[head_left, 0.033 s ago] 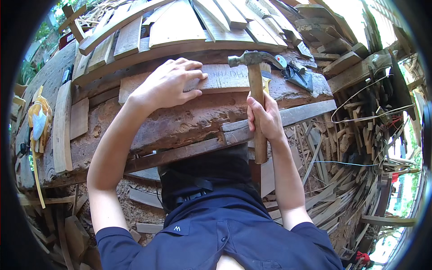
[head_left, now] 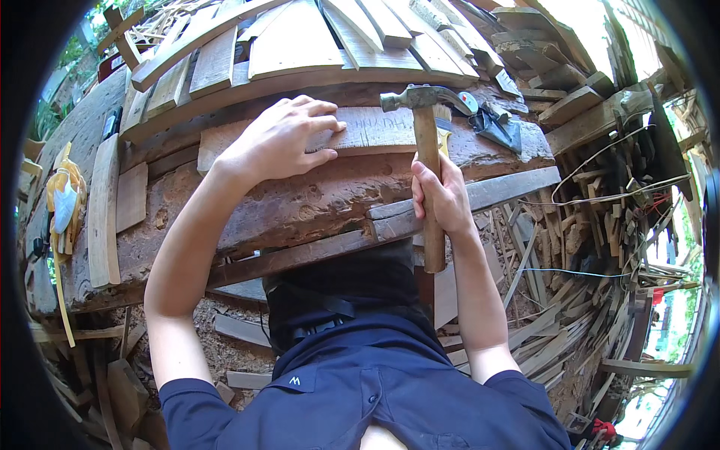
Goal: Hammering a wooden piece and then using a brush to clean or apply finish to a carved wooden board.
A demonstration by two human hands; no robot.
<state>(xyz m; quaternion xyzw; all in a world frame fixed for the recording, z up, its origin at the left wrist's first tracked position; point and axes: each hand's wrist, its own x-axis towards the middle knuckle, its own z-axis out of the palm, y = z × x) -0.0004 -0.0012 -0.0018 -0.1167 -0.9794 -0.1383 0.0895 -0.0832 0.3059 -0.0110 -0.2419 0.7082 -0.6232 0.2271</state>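
A claw hammer (head_left: 427,142) with a wooden handle stands upright in my right hand (head_left: 442,193), head at the top, the fist wrapped round the handle. My left hand (head_left: 294,139) rests on a short pale board (head_left: 379,129) with dark scribbled marks; its fingers are bent and the thumb is spread apart, with nothing visible between them. The board lies on a thick, rough timber bench (head_left: 285,202). Partly hidden behind the hammer is what looks like a brush (head_left: 444,114) with a yellow part.
Planks (head_left: 296,45) lean in a row along the bench's far side. A long narrow batten (head_left: 510,187) crosses its near edge. A dark pouch-like item (head_left: 499,133) sits right of the hammer, a yellow wrapped bundle (head_left: 66,196) far left. Scrap wood (head_left: 555,330) heaps at right.
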